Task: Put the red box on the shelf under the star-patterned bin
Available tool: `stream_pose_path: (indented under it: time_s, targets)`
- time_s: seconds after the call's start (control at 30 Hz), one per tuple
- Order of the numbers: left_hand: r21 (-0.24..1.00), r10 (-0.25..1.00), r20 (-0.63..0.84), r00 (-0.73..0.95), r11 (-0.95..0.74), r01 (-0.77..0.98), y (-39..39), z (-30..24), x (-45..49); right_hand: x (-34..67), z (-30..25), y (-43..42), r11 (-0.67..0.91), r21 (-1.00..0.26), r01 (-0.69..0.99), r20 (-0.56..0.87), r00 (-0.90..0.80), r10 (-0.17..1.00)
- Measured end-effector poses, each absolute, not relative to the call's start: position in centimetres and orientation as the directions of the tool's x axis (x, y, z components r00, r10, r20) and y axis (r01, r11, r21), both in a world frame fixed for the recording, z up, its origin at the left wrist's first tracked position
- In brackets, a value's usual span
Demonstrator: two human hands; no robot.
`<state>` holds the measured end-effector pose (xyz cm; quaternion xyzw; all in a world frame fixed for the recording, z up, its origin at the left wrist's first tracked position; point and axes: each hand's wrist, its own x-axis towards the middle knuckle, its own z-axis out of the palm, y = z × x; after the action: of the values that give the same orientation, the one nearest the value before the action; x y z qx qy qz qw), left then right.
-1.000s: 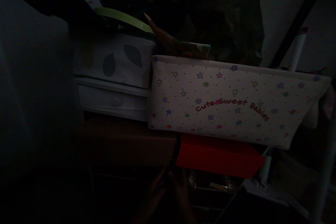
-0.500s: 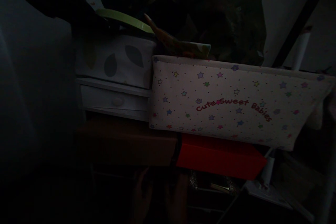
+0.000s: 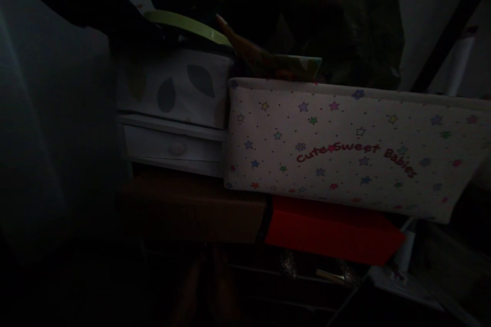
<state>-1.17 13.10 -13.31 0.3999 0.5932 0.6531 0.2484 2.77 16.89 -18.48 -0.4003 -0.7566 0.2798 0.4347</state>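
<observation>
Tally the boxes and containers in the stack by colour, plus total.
White with stars: 1, the fabric organiser
White with leaf print: 1, the storage box
Plain white: 1, the drawer
Brown: 1, the box
Red: 1, the box
Total: 5

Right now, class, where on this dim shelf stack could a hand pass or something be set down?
Little bare room: the white star-printed fabric organiser sits tight on the red box, beside the brown box and white drawer. Only the dark gap under the boxes looks open; hands cannot be made out there.
</observation>
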Motion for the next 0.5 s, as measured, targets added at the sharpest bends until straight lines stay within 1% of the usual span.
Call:
stream_pose_path:
  time_s: [0.07,0.1,0.13,0.2,0.27,0.33,0.5]
  targets:
    - [0.973,0.729,0.228,-0.645,-0.141,0.186,13.0,-13.3,-2.0,2.8,-18.1,16.9,0.504,-0.791,0.347,0.415,-0.300,0.859]
    - [0.978,0.729,0.202,-0.653,-0.121,0.168,13.1,-13.3,-2.7,2.9,-18.0,16.9,0.486,-0.804,0.342,0.404,-0.285,0.869]
    - [0.986,0.757,0.162,-0.633,-0.101,0.131,13.3,-13.3,-3.4,3.0,-18.0,17.0,0.462,-0.823,0.330,0.391,-0.260,0.883]
    - [0.998,0.854,0.069,-0.515,-0.062,0.030,14.0,-13.3,-4.7,3.2,-17.9,17.3,0.402,-0.877,0.263,0.365,-0.177,0.914]
    - [0.999,0.916,0.016,-0.402,-0.028,-0.023,14.8,-13.4,-5.5,3.3,-17.8,17.8,0.359,-0.916,0.182,0.347,-0.093,0.933]
    - [0.999,0.939,0.000,-0.344,-0.011,-0.030,15.2,-13.5,-5.8,3.4,-17.4,18.2,0.327,-0.936,0.134,0.324,-0.042,0.945]
    - [1.000,0.976,-0.009,-0.217,0.007,-0.014,14.4,-13.2,-5.1,4.5,-15.3,17.8,0.279,-0.948,0.154,0.285,0.015,0.958]
